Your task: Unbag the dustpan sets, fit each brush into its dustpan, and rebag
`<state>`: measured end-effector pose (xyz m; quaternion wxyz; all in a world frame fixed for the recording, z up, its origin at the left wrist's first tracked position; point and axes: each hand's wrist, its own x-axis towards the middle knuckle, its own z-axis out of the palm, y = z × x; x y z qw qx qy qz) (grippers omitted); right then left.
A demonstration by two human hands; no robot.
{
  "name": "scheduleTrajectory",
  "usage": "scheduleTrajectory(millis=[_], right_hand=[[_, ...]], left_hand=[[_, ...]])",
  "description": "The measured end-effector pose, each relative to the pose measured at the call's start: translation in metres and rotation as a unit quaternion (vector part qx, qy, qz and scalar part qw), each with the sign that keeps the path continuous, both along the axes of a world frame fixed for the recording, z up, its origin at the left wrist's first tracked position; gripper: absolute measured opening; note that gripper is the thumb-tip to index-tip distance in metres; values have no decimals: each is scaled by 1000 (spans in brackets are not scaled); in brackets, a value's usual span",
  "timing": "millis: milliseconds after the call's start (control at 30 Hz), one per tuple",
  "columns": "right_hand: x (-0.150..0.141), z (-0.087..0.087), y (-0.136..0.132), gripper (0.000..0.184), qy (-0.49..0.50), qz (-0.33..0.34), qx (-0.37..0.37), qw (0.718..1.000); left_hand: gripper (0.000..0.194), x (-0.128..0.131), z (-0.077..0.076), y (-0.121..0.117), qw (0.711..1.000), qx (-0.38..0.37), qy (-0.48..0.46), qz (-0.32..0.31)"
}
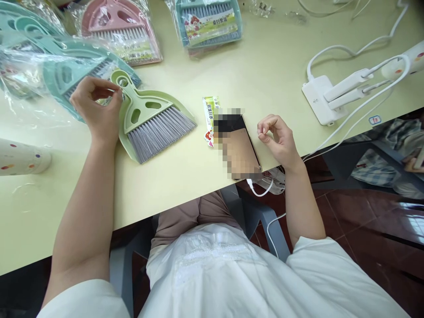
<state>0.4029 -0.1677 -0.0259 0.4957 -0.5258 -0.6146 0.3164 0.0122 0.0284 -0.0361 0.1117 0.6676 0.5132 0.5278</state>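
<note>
A light green hand brush (pixel 160 132) with grey bristles lies in a matching green dustpan (pixel 180 107) on the table. My left hand (pixel 98 106) is at the dustpan's left side, beside the brush handle, with thumb and forefinger pinched together. What sits between those fingertips, if anything, is too small to make out. Over the table's front edge, just right of a phone (pixel 243 152), my right hand (pixel 278 137) is closed in a pinch; anything in it is hidden. A printed card label (pixel 208 115) lies left of the phone, partly covered by a blurred patch.
Bagged teal sets (pixel 62 73) crowd the left, with a bagged pink set (pixel 122 31) and a bagged blue-green set (pixel 208 24) behind. A white charger block (pixel 321 99) with cables stands right. A paper cup (pixel 23 157) lies at the left edge.
</note>
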Motion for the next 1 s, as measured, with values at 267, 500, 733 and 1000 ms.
scheduleTrajectory(millis=[267,500,733,1000], right_hand=[[0,1,-2,34,-16,15,-1,1000],[1,4,-4,35,-45,10,19,999],[1,4,-3,32,-42,10,24,999],[0,4,-4,32,-40,12,28,999]], left_hand=[[23,1,-2,3,1000,-4,-7,8],[19,0,-3,4,999,25,-35,-14],[22,0,-3,3,1000,0,-3,7],[21,1,-2,6,1000,13,-13,7]])
